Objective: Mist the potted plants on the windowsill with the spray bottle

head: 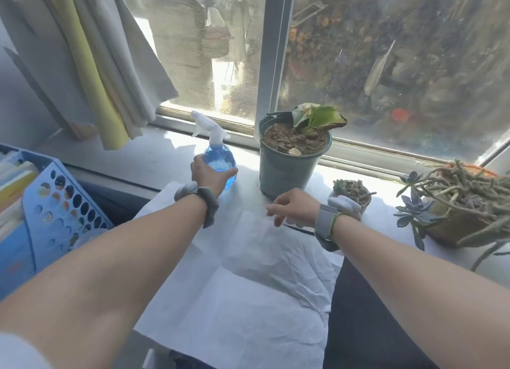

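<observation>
Windowsill [154,158] – white, sunlit, runs along the window frame. One crumpled white paper sheet [248,272] drapes over its near edge, middle.

Three potted plants, all on the sill:
- trailing succulent in a brownish pot [455,211], far right, stringy stems spilling out
- grey-green plastic pot [287,169], centre near the back edge, bare soil, one curled leaf yellowing at the tip
- small succulent pot [350,193], between those two, partly hidden by the right wrist

One blue perforated basket [60,203], left, below the sill.

One spray bottle [219,156] – round clear-blue body, white trigger head – stands left of the green pot.

Left hand [208,175] wraps around the bottle's lower body, arm straight out. Right hand [294,207] hovers over the paper, fingers loosely curled, holding nothing. Both wrists have grey bands.
</observation>
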